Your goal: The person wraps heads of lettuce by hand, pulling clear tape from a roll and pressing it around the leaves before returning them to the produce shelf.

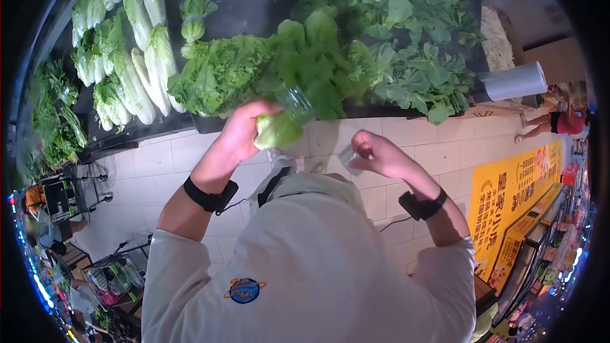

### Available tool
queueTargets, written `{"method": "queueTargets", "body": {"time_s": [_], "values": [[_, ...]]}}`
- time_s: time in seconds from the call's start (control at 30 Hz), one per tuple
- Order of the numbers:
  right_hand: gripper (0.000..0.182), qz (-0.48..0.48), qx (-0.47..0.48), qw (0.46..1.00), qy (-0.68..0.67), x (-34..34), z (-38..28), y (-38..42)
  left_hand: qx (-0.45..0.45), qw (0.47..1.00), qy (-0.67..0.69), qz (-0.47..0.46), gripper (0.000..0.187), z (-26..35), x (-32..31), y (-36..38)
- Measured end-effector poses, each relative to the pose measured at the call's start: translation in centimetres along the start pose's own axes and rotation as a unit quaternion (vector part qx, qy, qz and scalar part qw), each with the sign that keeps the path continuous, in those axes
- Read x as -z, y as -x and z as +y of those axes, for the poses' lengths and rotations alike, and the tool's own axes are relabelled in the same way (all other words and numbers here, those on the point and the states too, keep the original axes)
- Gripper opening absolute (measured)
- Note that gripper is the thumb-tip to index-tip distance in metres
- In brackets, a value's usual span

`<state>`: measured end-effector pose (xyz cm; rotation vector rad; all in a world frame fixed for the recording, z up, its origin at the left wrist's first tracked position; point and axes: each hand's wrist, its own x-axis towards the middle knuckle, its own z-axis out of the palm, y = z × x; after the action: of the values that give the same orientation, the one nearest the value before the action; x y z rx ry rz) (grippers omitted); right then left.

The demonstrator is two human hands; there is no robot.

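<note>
My left hand [241,130] is closed round the pale stem end of a bunch of leafy greens [279,132], held over the front edge of the display. Its long leaves stretch away from me over the shelf and are blurred. A shiny clear plastic band [295,105] lies across the bunch just beyond my fingers. My right hand [380,155], a little to the right and apart from the bunch, pinches a small piece of clear plastic film [349,157]; whether it is tape cannot be made out. Curly lettuce [222,70] lies just beyond my left hand.
Long pale cabbages [152,57] are stacked at the left, and dark leafy greens [432,76] at the right. A roll of clear plastic bags [515,81] sticks out at the display's right end. Shopping carts [117,273] stand behind left, a yellow sign [508,203] at right.
</note>
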<state>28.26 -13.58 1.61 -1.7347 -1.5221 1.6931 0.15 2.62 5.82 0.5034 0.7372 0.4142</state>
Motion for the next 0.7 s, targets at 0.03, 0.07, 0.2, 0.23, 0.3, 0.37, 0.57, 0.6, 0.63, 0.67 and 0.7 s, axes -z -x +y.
{"method": "queueTargets", "body": {"time_s": [0.03, 0.07, 0.2, 0.23, 0.3, 0.37, 0.57, 0.6, 0.63, 0.67, 0.7], "values": [[0.038, 0.006, -0.001, 1.0, 0.0, -0.1, 1.1, -1.4, -0.002, 0.998, -0.028, -0.05, 0.022, 0.0, -0.7, 0.1], [0.036, 0.044, 0.049, 0.998, 0.024, -0.2, 2.0, -2.9, -0.005, 0.993, -0.055, -0.1, 0.023, -0.2, -1.3, 0.0], [0.039, 0.155, 0.041, 0.815, -0.557, -0.8, -2.5, -2.3, 0.052, 0.989, -0.049, -0.126, 0.038, -1.5, -4.4, 0.3], [0.039, 0.159, 0.04, 0.814, -0.557, -0.3, -2.3, -3.4, 0.088, 0.98, -0.073, -0.165, 0.053, -1.6, -4.0, -0.2], [0.04, 0.03, 0.153, 0.938, -0.309, 2.6, -1.2, -7.8, 0.105, 0.97, -0.133, -0.175, 0.055, -1.8, -4.4, -0.3], [0.04, 0.093, 0.166, 0.943, -0.274, 4.9, -2.6, -9.1, 0.123, 0.951, -0.219, -0.182, 0.053, -2.2, -4.3, -0.5], [0.042, 0.06, 0.262, 0.817, -0.51, 10.2, -9.8, -4.4, 0.089, 0.882, -0.462, -0.003, 0.046, -2.7, -2.9, -0.6], [0.041, 0.03, 0.269, 0.766, -0.583, 10.2, -11.2, -2.8, 0.088, 0.883, -0.462, 0.001, 0.046, -3.5, -0.9, -1.5], [0.041, 0.026, 0.269, 0.766, -0.583, 9.7, -12.4, -1.4, 0.015, 0.893, -0.45, -0.008, 0.043, -5.0, 2.6, -3.0], [0.035, 0.008, 0.265, 0.776, -0.573, 8.8, -13.3, 0.1, -0.056, 0.898, -0.435, -0.018, 0.041, -5.7, 4.5, -3.8], [0.029, -0.009, 0.26, 0.785, -0.562, 7.8, -13.5, 1.4, 0.029, 0.951, -0.302, 0.064, 0.039, -3.7, 1.6, -2.7]]}}
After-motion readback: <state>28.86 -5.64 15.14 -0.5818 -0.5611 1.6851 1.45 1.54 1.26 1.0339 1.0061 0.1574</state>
